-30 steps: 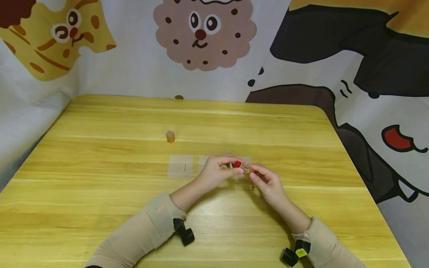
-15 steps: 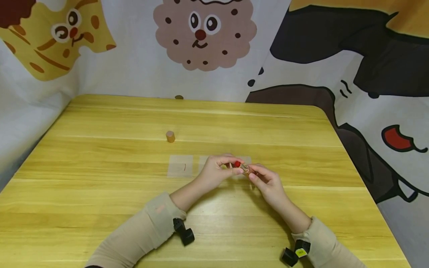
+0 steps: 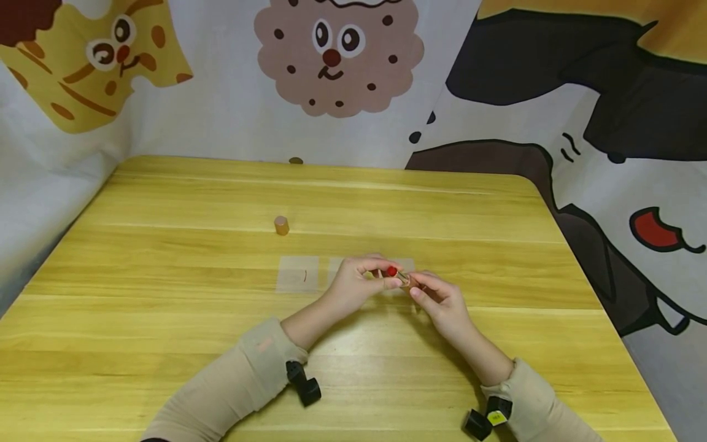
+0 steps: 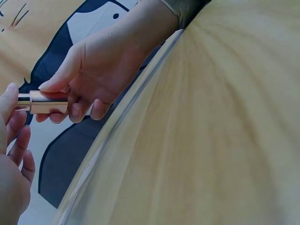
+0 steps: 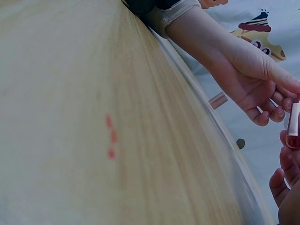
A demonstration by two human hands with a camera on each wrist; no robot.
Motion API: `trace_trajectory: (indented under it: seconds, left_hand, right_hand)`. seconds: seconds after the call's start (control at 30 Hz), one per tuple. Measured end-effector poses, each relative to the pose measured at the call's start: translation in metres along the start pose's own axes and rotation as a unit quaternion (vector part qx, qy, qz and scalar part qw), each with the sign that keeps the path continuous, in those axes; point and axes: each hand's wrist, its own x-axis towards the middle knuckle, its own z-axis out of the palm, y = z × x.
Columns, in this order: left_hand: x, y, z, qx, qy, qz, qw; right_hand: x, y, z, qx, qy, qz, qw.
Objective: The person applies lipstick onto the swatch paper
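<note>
A lipstick (image 3: 405,280) with a red tip and a shiny rose-gold case is held between both hands, above the table's middle. My left hand (image 3: 353,283) pinches it near the red tip, at the thin inner tube. My right hand (image 3: 446,307) grips the lower case between thumb and fingers; in the left wrist view this case (image 4: 49,102) lies level between the two hands. A rose-gold cap (image 3: 282,226) stands apart on the table, further back and to the left. Near my left hand lies a pale paper square (image 3: 293,276) with a short red stroke.
Other pale paper squares (image 3: 336,266) lie partly hidden behind my left hand. The wooden table (image 3: 166,258) has a cartoon-printed cloth (image 3: 215,80) hanging behind it. Several red smudges (image 5: 111,136) show on the tabletop in the right wrist view.
My right thumb and fingers have shifted slightly on the lipstick's case. The left hand, cap and papers stay where they were.
</note>
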Motion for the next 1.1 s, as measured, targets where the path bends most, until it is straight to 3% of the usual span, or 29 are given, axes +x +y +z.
trace_trajectory:
  seconds: [0.57, 1.1]
  left_hand:
    - [-0.0013, 0.0012, 0.003, 0.002, 0.032, -0.001, 0.9995]
    - [-0.0027, -0.0006, 0.0056, -0.004, 0.041, 0.024, 0.9988]
  right_hand:
    - [0.0, -0.0002, 0.001, -0.007, -0.011, 0.003, 1.0]
    - [-0.001, 0.0012, 0.0007, -0.007, -0.017, 0.001, 1.0]
